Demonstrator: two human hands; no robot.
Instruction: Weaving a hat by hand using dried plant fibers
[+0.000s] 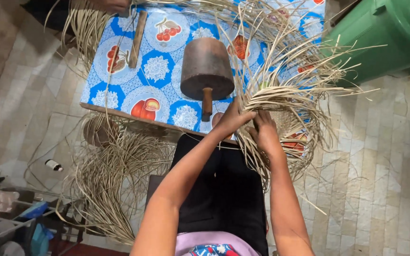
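Both hands, left hand and right hand, grip straw weaving beside wooden block on table.

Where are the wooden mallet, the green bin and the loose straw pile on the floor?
wooden mallet (207,66): head view, on its round block.
green bin (385,38): head view, on its side wall.
loose straw pile (115,175): head view, on the middle of the strands.

Loose straw strands hide the fingertips of both hands and the right side of the table. The green bin is cut off by the top and right edges. Another person's hand at the top edge is mostly out of view.
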